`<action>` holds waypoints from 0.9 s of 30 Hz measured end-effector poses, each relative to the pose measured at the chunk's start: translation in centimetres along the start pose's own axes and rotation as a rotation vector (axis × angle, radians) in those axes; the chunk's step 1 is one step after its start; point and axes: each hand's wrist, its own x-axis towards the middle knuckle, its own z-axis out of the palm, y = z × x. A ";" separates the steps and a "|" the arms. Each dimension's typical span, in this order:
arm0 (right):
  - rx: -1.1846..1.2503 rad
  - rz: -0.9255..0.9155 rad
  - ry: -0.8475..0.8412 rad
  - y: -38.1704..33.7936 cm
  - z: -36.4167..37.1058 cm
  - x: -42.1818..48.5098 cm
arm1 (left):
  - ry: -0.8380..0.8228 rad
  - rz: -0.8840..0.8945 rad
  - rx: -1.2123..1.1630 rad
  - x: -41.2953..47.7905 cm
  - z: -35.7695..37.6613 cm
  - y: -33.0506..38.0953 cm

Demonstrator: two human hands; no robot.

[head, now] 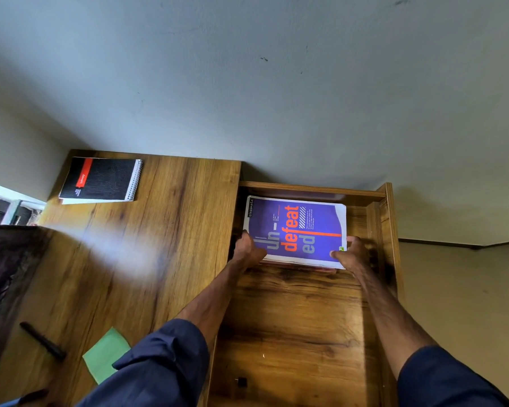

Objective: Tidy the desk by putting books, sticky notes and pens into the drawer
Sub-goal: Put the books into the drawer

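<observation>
Left hand (249, 250) and right hand (353, 253) clamp the purple notebook (299, 227) by its side edges. They are probably squaring it against the back of the drawer (291, 312).

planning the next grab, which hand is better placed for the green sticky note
Left hand, likely: the green sticky note lies on the desk on its side; the right hand holds the purple notebook farther off.
</observation>
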 end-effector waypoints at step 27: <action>0.007 -0.047 -0.006 0.6 0.6 -2.0 | -0.050 0.088 0.113 -1.0 0.2 -1.5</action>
